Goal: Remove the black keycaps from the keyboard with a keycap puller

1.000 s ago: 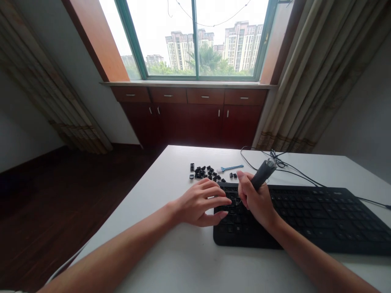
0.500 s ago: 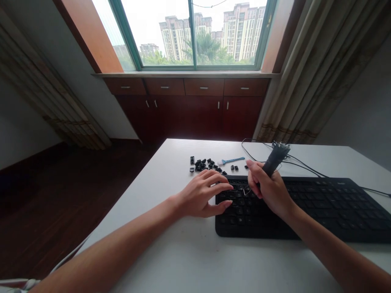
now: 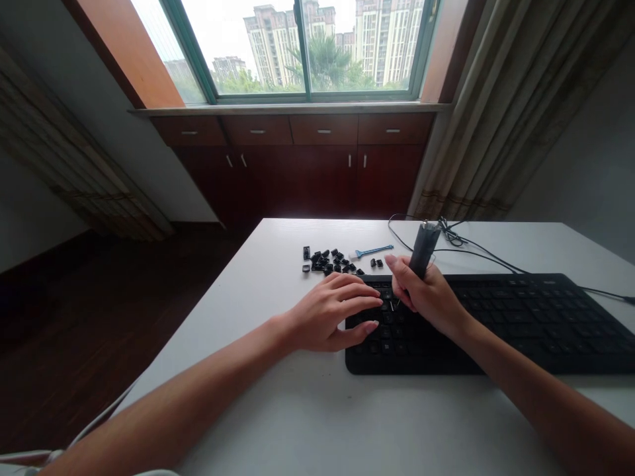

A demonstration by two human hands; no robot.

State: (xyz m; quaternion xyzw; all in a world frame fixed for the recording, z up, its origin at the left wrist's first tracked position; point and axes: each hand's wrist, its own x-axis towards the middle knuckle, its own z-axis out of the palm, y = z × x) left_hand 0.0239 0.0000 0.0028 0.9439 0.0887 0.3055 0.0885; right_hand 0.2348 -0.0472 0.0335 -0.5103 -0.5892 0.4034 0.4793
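A black keyboard (image 3: 516,324) lies on the white table (image 3: 307,410). My left hand (image 3: 330,317) rests flat on the keyboard's left end, fingers stretched out over the keys. My right hand (image 3: 426,297) grips a dark grey keycap puller (image 3: 423,251) by its handle, tilted, with its wire tip down on the keys near the upper left corner. A pile of several loose black keycaps (image 3: 330,261) sits on the table just behind the keyboard's left end.
A small blue tool (image 3: 372,250) lies beside the keycaps. The black keyboard cable (image 3: 476,254) loops across the table's back. Beyond the table stand a dark wood cabinet (image 3: 307,165), a window and curtains (image 3: 506,112).
My right hand has brought the puller from a raised tilt back down, so its tip is on the keys. The left hand stays on the keyboard. The camera has dipped a little.
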